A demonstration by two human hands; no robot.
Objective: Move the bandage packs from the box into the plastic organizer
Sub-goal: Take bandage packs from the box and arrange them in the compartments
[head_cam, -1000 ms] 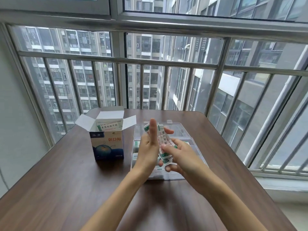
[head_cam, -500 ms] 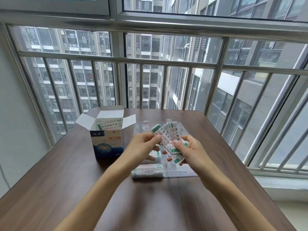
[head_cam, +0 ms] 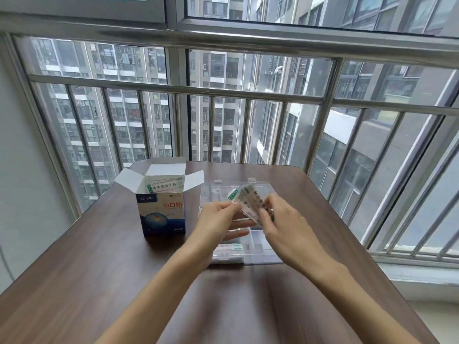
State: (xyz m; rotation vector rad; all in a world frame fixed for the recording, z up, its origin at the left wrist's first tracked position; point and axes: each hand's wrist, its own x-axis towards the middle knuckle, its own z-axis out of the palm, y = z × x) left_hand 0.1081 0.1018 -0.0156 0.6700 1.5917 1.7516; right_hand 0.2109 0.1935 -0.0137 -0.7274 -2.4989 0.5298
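- Right hand (head_cam: 285, 224) grasps a fanned bunch of bandage packs (head_cam: 248, 201), fingers curled round the lower end; packs motion-blurred, print unreadable.
- Left hand (head_cam: 218, 219) pinches the left edge of the same bunch with thumb and forefinger; its other fingers are stretched out below.
- Bunch is held in the air over the clear plastic organizer (head_cam: 258, 249), tilted, green-striped ends pointing up-left.
- Organizer lies flat on the table with its lid (head_cam: 216, 192) open toward the window; the dividers make several compartments.
- One pack with a green end (head_cam: 229, 247) already lies in a near-left compartment; exact compartment hard to tell through the clear plastic.
- Cardboard bandage box (head_cam: 162, 214) stands upright just left of the organizer, not touching it, flaps open.
- More packs (head_cam: 165, 186) stand inside the box, tops visible at the opening.
- Everything sits on a dark wood table (head_cam: 99, 281) by a window with a metal railing (head_cam: 248, 91); apartment towers outside.
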